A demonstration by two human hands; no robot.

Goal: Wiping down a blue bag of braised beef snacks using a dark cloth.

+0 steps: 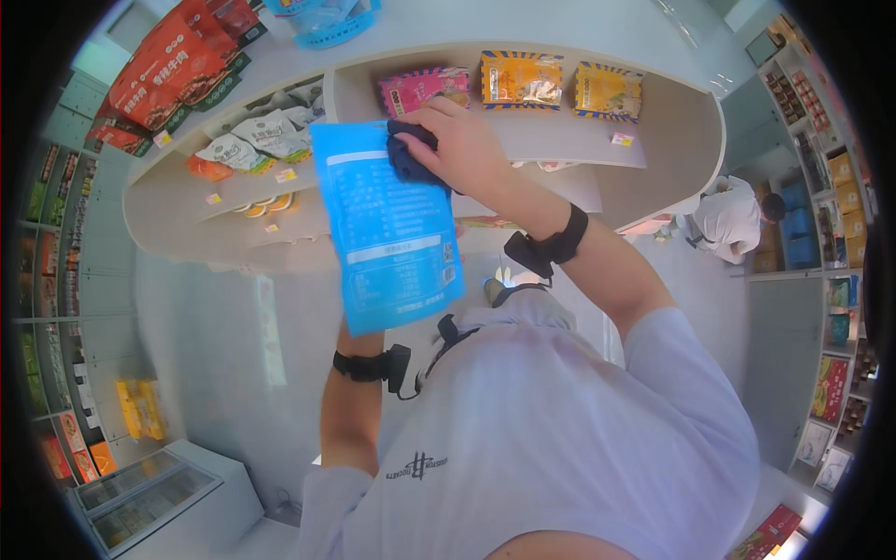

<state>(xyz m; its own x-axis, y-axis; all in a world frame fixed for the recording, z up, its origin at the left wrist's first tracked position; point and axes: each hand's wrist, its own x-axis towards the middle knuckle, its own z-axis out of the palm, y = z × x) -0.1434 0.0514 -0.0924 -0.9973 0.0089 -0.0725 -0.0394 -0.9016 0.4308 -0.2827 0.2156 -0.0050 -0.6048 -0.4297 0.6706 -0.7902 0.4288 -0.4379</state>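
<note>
A bright blue plastic pouch (392, 280) is held up before me, with its printed back toward the camera. My right hand (455, 140) grips a dark cloth (413, 162), which lies against the pouch's upper right corner. Behind the pouch, my left hand is mostly hidden and supports it from below; my left forearm (353, 427) comes up from under its lower edge. Just beyond my right hand, a pink snack packet (420, 89) stands on the shelf, partly covered by my fingers. Two yellow packets (521, 80) (607, 92) stand to its right.
A white rounded display counter (700, 150) curves in front of me. Red pouches (168, 77) and another blue pouch (322, 21) stand on top; white pouches (262, 133) fill its left shelf. A chest freezer (161, 497) stands lower left. Another person (728, 217) bends at the right.
</note>
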